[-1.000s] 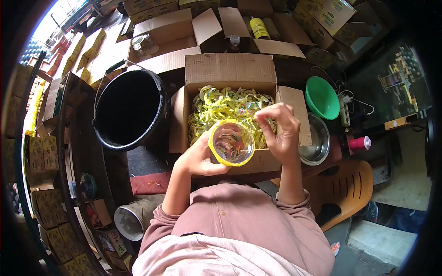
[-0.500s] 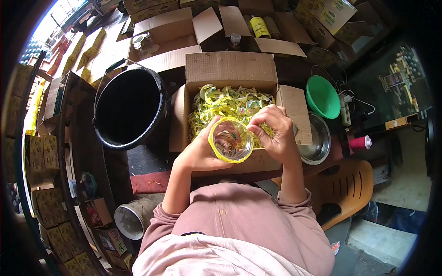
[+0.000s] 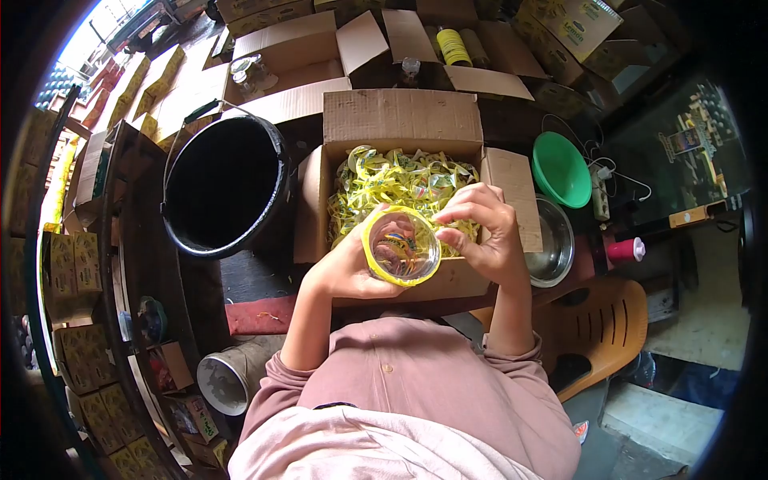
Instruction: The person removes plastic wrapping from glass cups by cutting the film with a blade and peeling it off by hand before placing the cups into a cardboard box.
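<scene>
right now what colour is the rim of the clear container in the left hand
The rim is yellow; it shows best in the head view.

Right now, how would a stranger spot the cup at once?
Find the open box of tangled yellow plastic in the middle. Over its near edge, the left hand holds the cup. Unlike the plastic, it is round and clear, with a yellow rim.

Daylight (image 3: 90, 32): glaring white — upper left of the fingers (image 3: 472, 211)
Bucket (image 3: 282, 192): shadow-black inside, left of them
Shelving (image 3: 110, 264): fisheye-bowed, further left
</scene>
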